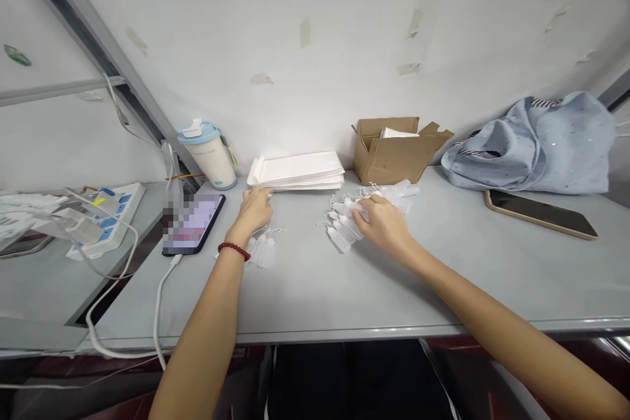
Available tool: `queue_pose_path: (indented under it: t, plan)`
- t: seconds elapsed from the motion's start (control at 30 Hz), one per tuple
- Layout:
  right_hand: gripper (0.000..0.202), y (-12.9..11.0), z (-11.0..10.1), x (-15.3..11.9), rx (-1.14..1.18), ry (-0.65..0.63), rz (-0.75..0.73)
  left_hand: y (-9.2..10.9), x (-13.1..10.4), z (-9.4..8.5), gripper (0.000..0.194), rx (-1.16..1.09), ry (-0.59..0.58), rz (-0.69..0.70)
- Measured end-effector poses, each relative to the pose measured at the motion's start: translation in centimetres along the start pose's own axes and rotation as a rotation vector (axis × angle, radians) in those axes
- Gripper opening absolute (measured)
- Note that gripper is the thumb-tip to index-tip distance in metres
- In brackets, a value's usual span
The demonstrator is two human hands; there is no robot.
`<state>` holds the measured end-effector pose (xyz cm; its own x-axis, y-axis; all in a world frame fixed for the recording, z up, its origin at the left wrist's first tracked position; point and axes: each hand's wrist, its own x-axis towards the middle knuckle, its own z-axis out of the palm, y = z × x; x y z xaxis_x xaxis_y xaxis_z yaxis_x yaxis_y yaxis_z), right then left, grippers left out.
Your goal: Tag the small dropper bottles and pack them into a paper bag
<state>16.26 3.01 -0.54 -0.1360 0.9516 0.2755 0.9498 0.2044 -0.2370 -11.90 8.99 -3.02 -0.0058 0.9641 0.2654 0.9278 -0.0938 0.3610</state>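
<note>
My left hand (254, 211) is closed near the front left corner of a stack of white envelopes (300, 169), with a small white edge showing at its fingertips; what it holds is too small to name. Below that hand lie several small white tags (264, 251) with strings. My right hand (380, 218) has its fingers bent over a larger pile of white string tags (340, 236), thumb and fingertips touching some of them. Whether it grips one is hidden. More translucent tags (401, 191) lie just beyond it, in front of an open cardboard box (388, 161).
At the left are a lit phone (197, 223) on a cable, a cream cup with a blue lid (214, 156) and a power strip (118, 220). To the right, a light blue bag (546, 147) sits behind a dark phone (541, 213). A wall closes off the desk's back.
</note>
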Motion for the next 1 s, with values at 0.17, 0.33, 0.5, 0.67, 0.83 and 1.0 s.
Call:
queue_pose_path:
  t: [0.17, 0.33, 0.5, 0.67, 0.83, 1.0]
  plan:
    - [0.028, -0.1, 0.0, 0.1, -0.08, -0.016, 0.026, -0.3, -0.1, 0.2, 0.048, 0.021, 0.007, 0.046]
    - [0.028, 0.0, 0.0, 0.2, -0.113, -0.024, 0.058, -0.4, 0.0, 0.1, 0.05, 0.025, -0.01, 0.09]
    - [0.032, -0.2, -0.2, 0.1, -0.115, -0.045, 0.077, -0.4, 0.1, -0.2, 0.057, 0.003, -0.052, 0.119]
    - [0.038, -0.8, -0.7, -0.3, -0.089, -0.049, 0.075, -0.6, 0.2, -0.8, 0.059, -0.031, -0.066, 0.101]
    - [0.036, -0.9, -0.6, -0.3, -0.088, -0.033, 0.066, -0.6, 0.2, -1.1, 0.06, -0.092, -0.047, 0.091]
    - [0.037, -0.8, -0.5, -0.3, -0.1, -0.009, 0.057, 0.3, -0.1, -1.5, 0.055, -0.199, 0.01, 0.075]
